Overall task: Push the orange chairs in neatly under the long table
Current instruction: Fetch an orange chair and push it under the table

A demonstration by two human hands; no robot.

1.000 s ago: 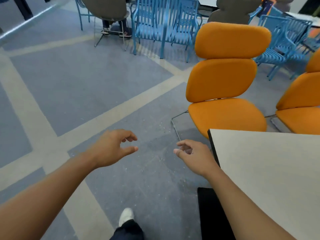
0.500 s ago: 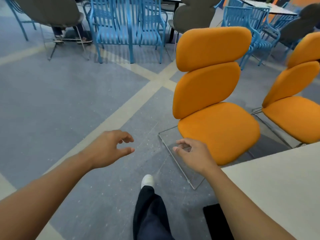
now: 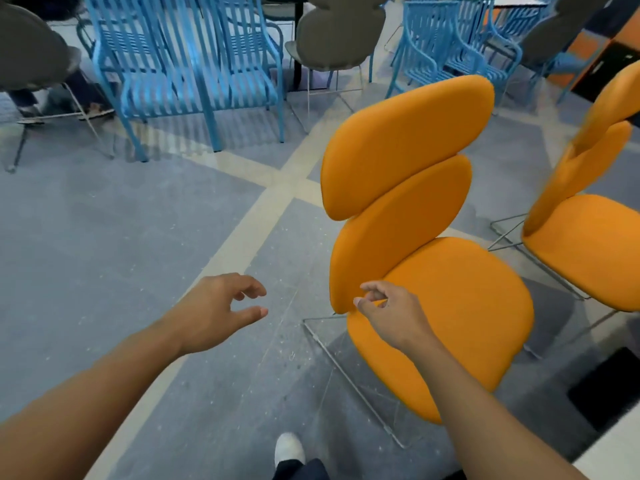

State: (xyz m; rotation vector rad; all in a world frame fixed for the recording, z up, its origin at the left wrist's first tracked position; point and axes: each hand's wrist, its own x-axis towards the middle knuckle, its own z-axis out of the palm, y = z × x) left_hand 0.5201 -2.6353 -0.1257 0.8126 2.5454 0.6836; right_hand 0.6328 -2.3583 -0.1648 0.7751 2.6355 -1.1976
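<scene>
An orange chair (image 3: pixel 408 188) with a two-cushion back and a thin wire frame stands on the floor just ahead of me, right of centre. A second orange chair (image 3: pixel 588 244) is at the right edge. My right hand (image 3: pixel 391 313) hovers at the lower edge of the near chair's back cushion, fingers loosely curled, holding nothing. My left hand (image 3: pixel 221 306) is out over the bare floor left of that chair, fingers apart and empty. Only a pale corner of the long table (image 3: pixel 620 448) shows at the bottom right.
Blue slatted metal chairs (image 3: pixel 194 71) and grey chairs (image 3: pixel 339 29) crowd the back of the room. A seated person's feet (image 3: pixel 34 105) are at the far left. My white shoe (image 3: pixel 289 448) is at the bottom. Grey floor with pale stripes lies to the left.
I have walked closer to the near orange chair and round the table's corner. The table has slid almost out of view. My right hand now reaches the chair's back cushion.
</scene>
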